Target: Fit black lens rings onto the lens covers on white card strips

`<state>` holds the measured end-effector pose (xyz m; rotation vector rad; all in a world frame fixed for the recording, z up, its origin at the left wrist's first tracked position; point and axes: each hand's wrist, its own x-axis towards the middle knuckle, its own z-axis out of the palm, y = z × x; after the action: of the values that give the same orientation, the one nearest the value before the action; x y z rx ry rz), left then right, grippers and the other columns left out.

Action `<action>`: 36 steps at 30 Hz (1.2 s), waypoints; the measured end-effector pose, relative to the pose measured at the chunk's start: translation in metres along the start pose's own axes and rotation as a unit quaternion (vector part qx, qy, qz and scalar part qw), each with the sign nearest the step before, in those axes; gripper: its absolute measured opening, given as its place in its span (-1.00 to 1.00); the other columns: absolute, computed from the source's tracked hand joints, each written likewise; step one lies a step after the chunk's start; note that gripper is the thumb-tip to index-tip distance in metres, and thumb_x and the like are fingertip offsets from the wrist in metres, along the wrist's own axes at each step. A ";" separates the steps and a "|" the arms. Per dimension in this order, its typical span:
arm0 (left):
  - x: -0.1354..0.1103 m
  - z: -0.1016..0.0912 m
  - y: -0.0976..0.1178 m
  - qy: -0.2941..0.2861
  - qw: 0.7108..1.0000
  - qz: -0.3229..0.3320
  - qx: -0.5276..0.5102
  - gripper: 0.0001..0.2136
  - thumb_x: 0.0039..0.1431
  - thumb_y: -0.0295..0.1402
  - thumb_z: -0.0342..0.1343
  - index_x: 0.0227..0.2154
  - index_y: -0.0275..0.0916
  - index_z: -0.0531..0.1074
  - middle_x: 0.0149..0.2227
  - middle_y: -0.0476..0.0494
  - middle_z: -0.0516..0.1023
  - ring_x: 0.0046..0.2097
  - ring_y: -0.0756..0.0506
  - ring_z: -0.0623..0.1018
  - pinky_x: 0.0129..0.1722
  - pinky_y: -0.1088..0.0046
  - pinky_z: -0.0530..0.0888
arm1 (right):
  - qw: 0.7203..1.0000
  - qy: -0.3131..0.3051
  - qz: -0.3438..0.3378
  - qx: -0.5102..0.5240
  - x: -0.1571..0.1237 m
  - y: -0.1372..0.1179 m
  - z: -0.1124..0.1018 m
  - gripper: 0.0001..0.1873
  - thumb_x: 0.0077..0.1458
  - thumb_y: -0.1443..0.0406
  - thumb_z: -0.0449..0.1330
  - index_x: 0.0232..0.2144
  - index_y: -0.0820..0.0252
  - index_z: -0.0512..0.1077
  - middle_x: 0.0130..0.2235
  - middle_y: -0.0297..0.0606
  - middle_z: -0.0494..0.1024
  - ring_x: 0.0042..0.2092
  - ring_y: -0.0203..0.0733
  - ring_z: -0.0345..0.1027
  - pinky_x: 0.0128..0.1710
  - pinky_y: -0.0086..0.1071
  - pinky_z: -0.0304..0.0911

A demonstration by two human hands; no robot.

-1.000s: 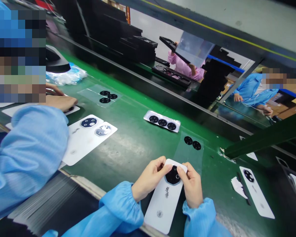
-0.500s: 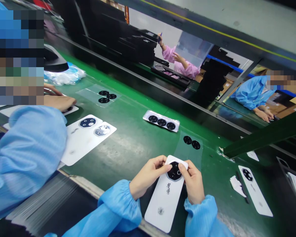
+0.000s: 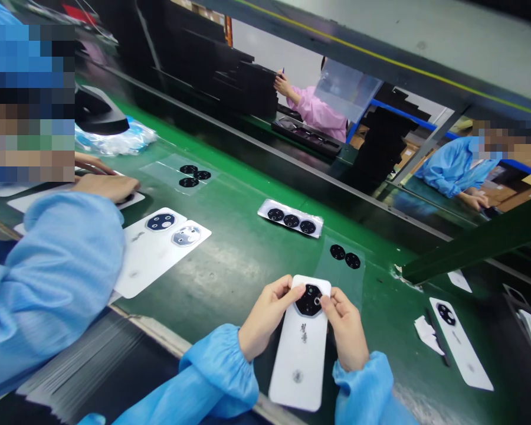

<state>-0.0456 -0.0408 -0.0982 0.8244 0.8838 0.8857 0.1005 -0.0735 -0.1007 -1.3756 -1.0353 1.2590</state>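
A white phone back panel with dark printed characters is held between my two hands at the bench's near edge. Near its top sits a black camera lens cover. My left hand grips the panel's upper left side, its thumb on the cover's edge. On the opposite side my right hand grips the panel, thumb against the cover's right edge. Just beyond, a clear film sheet carries two black lens covers. The fingers behind the panel are hidden.
A silvery strip with three black covers lies farther back. White panels lie left, by a co-worker's sleeve. On the right are another panel, crumpled white paper and a green post. Co-workers sit across the bench.
The panel in my hands has turned a little, now pointing more directly away from me, and both thumbs have shifted to the cover's edges. Across the bench, the pink-sleeved person's arms have moved.
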 end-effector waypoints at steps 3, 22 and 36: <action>-0.001 0.000 0.002 0.003 1.000 -0.003 -0.010 -0.63 -0.01 -0.02 0.16 -0.42 -0.24 0.27 -0.49 0.05 0.37 -0.47 0.03 0.39 -0.47 0.54 0.32 | 0.999 -0.024 0.014 0.032 0.000 0.001 -0.003 -0.64 -0.05 0.03 0.25 -0.46 0.20 0.35 -0.56 -0.42 0.31 -0.55 -0.36 0.14 -0.57 -0.48 0.07; -0.003 -0.001 -0.002 -0.025 1.000 0.001 -0.001 -0.69 -0.10 -0.25 0.25 -0.35 -0.23 0.27 -0.36 -0.03 0.46 -0.37 -0.02 0.45 -0.40 0.51 0.37 | 0.998 0.030 0.017 0.045 0.000 0.015 0.003 -0.65 -0.13 0.06 0.30 -0.47 0.20 0.36 -0.51 -0.36 0.43 -0.50 -0.29 0.25 -0.51 -0.44 0.17; 0.000 -0.004 0.001 -0.022 0.999 0.029 0.018 -0.69 -0.01 -0.12 0.20 -0.46 -0.26 0.29 -0.48 0.03 0.41 -0.40 0.01 0.41 -0.38 0.53 0.32 | 0.999 0.037 0.022 0.031 -0.002 0.020 0.001 -0.65 -0.03 0.02 0.21 -0.46 0.18 0.30 -0.62 -0.48 0.21 -0.59 -0.36 0.11 -0.62 -0.50 0.04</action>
<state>-0.0496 -0.0394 -0.0989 0.9015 0.8440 0.9008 0.0987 -0.0785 -0.1201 -1.3932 -0.9125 1.2519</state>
